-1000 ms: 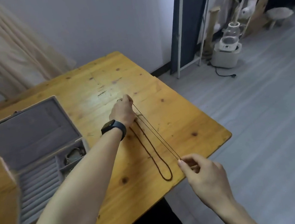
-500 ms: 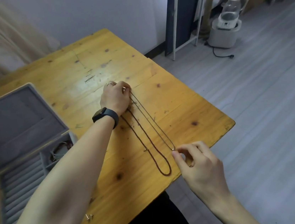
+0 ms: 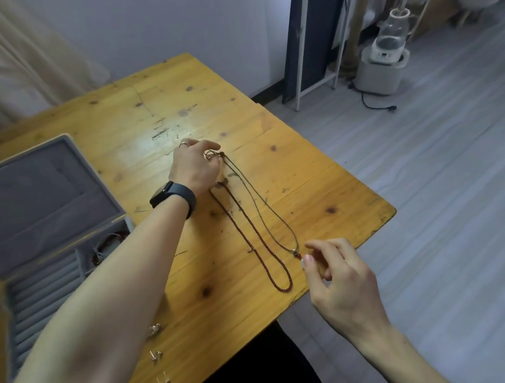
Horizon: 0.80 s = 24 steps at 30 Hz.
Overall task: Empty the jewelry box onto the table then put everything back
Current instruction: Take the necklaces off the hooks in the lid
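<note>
The grey jewelry box (image 3: 39, 198) stands open at the table's left, a bracelet (image 3: 108, 245) in one compartment. On the wooden table (image 3: 170, 106) lies a dark red braided necklace (image 3: 283, 283), stretched out. Beside it runs a thin cord necklace (image 3: 266, 208) with a small pendant. My left hand (image 3: 197, 166), wearing a black watch, grips the cord's knotted far end. At the table's near edge, my right hand (image 3: 335, 276) pinches the pendant end between thumb and fingers. Both necklaces lie flat, side by side.
Several small stud earrings (image 3: 157, 355) lie near the table's front edge, and a tiny metal piece (image 3: 249, 249) sits left of the red necklace. Grey floor lies to the right, with a white appliance (image 3: 384, 57) and a metal rack (image 3: 315, 40) by the wall.
The thin cord, held taut above the table a second ago, has come down onto the wood beside the red necklace. Both hands lowered with it, and my right fingers have loosened.
</note>
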{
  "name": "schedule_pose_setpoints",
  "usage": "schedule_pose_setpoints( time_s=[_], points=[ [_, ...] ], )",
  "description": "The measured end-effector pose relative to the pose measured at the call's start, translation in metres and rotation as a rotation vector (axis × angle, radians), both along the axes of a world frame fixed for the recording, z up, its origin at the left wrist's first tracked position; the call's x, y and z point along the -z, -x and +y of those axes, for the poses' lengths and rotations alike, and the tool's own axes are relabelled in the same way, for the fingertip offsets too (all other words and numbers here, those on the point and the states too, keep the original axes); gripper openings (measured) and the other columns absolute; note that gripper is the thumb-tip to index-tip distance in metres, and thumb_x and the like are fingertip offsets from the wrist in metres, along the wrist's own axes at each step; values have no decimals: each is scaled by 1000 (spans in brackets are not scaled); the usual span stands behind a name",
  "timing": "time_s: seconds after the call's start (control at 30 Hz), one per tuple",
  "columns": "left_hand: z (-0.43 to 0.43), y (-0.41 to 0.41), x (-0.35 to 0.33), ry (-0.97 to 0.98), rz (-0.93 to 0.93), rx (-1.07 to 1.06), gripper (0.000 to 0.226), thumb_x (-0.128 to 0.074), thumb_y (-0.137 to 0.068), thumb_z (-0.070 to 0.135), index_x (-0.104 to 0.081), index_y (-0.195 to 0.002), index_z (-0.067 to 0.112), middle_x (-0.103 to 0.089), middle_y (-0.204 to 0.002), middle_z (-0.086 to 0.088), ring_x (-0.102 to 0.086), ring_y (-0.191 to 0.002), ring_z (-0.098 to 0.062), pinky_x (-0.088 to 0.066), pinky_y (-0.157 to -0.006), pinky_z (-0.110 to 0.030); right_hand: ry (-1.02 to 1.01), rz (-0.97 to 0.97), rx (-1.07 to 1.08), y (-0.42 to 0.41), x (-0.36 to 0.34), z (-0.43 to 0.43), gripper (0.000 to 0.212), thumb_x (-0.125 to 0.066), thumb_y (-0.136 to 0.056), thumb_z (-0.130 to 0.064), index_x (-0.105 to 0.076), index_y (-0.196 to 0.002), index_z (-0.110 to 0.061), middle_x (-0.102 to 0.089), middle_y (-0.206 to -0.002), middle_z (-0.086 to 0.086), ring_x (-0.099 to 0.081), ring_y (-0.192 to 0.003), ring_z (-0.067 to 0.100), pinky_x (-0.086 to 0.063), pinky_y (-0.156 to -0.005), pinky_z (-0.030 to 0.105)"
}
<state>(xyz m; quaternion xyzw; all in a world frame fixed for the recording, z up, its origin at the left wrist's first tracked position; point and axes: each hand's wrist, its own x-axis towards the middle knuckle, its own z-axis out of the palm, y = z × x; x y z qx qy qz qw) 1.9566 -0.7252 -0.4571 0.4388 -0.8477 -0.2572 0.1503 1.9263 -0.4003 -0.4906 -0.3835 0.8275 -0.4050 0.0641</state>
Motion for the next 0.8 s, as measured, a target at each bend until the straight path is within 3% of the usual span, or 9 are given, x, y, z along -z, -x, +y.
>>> schedule_pose_setpoints(
  time_s=[0.13, 0.23, 0.3, 0.43, 0.57, 0.67, 0.8],
  points=[
    [9, -24, -18, 9, 24, 36, 34, -56, -94, 26, -65, -126, 32, -50, -135, -1, -45, -129, -20, -41, -100, -34, -30, 35, -31, 2, -17, -4, 27, -64, -94, -26, -63, -122, -25, -55, -108, -12, -53, -75, 0, -42, -61, 8],
    [25, -50, -35, 33, 68, 72, 36, -58, -92, 25, -63, -126, 34, -52, -135, 0, -47, -127, -20, -42, -101, -35, -9, 111, -73, 2, -35, -17, 27, -63, -95, -27, -65, -122, -22, -59, -111, -8, -59, -90, 10, -52, -70, 26],
    [37, -72, -48, 70, 91, 96, 37, -59, -92, 26, -61, -127, 37, -53, -135, 2, -46, -128, -18, -41, -100, -35, 3, 171, -111, -1, -50, -31, 25, -63, -95, -28, -66, -119, -22, -62, -110, -8, -57, -98, 12, -53, -74, 31],
    [49, -125, -67, 170, 128, 89, 37, -59, -93, 31, -57, -127, 44, -53, -132, 11, -44, -125, -11, -39, -98, -29, 36, 241, -213, -18, -71, -72, 23, -63, -93, -32, -66, -115, -27, -62, -109, -11, -55, -101, 12, -53, -72, 30],
    [39, -182, -80, 248, 175, -28, 35, -59, -92, 31, -57, -125, 43, -53, -125, 16, -45, -116, -5, -47, -98, -34, 45, 257, -341, -49, -88, -129, 24, -59, -94, -39, -64, -117, -32, -59, -109, -16, -52, -103, 6, -48, -74, 22],
    [22, -223, -87, 325, 162, -130, 37, -61, -91, 28, -59, -127, 37, -54, -123, 14, -47, -116, -8, -49, -98, -38, 43, 277, -421, -76, -97, -176, 29, -56, -94, -44, -62, -121, -34, -59, -114, -16, -49, -103, 2, -42, -78, 16],
    [-4, -265, -94, 473, 97, -283, 40, -66, -88, 24, -60, -128, 30, -55, -127, 7, -48, -120, -14, -48, -98, -39, 55, 250, -512, -107, -102, -235, 31, -55, -94, -45, -59, -123, -33, -59, -116, -13, -51, -104, 4, -45, -79, 18]
  ],
)
